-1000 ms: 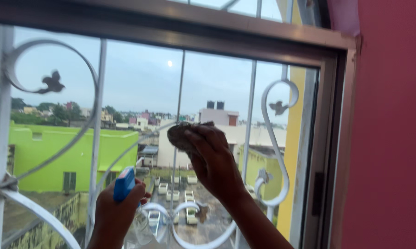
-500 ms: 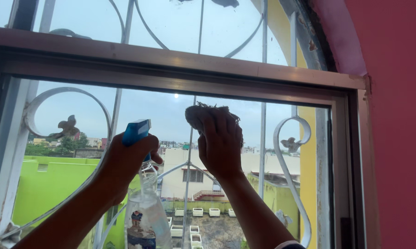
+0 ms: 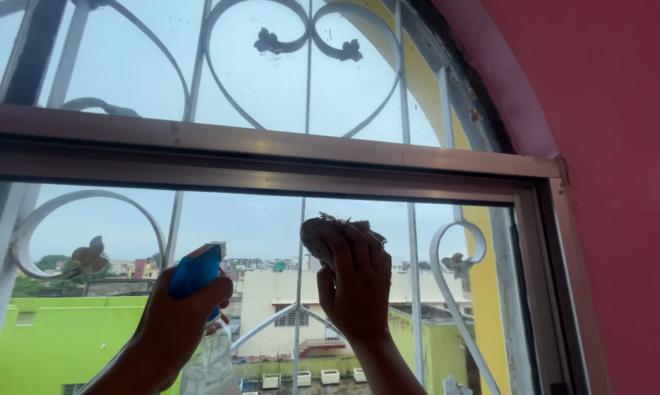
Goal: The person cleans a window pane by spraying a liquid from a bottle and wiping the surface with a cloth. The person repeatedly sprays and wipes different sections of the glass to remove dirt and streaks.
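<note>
Wiping the upper window pane [image 3: 249, 219] with a cloth.
Right hand [image 3: 355, 281] presses a crumpled rag [image 3: 321, 232] to glass; left hand [image 3: 180, 318] clasps a spray bottle [image 3: 205, 344]. Next likely needs wiping along the frame.

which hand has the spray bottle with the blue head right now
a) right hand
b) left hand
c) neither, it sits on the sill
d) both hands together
b) The left hand grips the clear spray bottle by its blue head, while the right hand presses a crumpled cloth flat against the window glass.
</note>
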